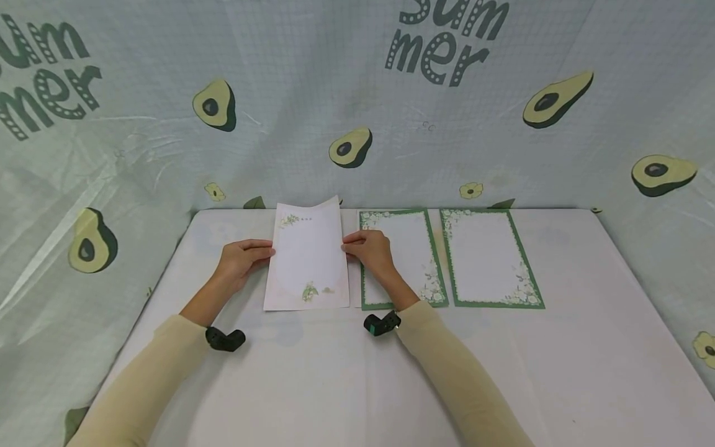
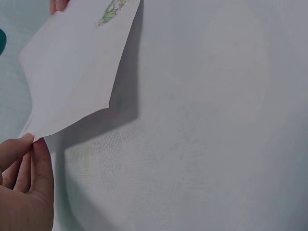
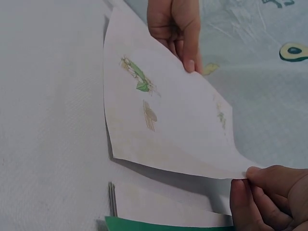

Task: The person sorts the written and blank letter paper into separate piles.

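Observation:
A pale sheet of paper (image 1: 308, 254) with small green plant prints is held up off the table between both hands. My left hand (image 1: 237, 264) pinches its left edge between thumb and fingers; the left wrist view shows the thumb on top of the paper (image 2: 72, 72). On the opposite edge, my right hand (image 1: 371, 251) pinches the sheet with thumb and forefinger, as the right wrist view also shows. That hand is above a green-bordered sheet (image 1: 399, 264) with white flowers, whose upper left part it partly covers. Beneath the raised paper lies its shadow.
A second green-bordered sheet (image 1: 491, 261) lies to the right. In the right wrist view, a pale sheet edge (image 3: 159, 207) shows beside the green border. The white-covered table (image 1: 313, 385) meets an avocado-print curtain (image 1: 290, 105) at the back and sides.

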A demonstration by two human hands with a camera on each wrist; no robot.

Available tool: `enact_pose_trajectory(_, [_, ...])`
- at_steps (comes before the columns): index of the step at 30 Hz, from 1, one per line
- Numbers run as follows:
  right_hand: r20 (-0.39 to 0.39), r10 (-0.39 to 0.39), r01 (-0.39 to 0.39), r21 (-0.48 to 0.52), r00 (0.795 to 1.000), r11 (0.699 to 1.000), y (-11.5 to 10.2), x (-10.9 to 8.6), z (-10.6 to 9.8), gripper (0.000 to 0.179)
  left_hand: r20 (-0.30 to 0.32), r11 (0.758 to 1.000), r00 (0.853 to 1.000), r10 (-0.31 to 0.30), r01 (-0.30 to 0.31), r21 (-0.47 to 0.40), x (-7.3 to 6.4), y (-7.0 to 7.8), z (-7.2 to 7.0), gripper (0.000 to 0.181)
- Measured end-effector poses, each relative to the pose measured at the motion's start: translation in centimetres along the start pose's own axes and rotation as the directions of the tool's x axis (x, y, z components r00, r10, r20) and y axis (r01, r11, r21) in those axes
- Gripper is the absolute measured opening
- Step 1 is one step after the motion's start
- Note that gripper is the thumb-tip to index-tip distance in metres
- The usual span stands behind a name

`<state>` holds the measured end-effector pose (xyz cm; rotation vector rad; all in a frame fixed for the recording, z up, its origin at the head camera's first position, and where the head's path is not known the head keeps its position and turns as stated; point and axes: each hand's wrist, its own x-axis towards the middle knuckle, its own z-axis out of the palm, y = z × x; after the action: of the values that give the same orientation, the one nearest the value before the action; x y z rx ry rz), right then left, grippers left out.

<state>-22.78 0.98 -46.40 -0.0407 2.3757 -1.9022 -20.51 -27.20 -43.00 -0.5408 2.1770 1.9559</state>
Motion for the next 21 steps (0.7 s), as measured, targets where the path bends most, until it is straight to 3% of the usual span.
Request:
enact_pose_trajectory(15, [-0.006, 0.048, -0.048, -0.019, 0.999, 0.999, 0.25, 0.45, 0.04, 0.01, 0.023, 1.0, 1.0, -0.014, 0.014, 0.02, 0.61, -0.35, -0.27, 0.042])
enact_pose_trajectory(21, [-0.004, 0.057, -0.058, -0.04, 0.998, 0.998, 0.14, 0.55, 0.19, 0.008, 0.03, 0.995, 1.0, -0.007, 0.004, 0.1, 0.8, -0.39, -0.34, 0.042])
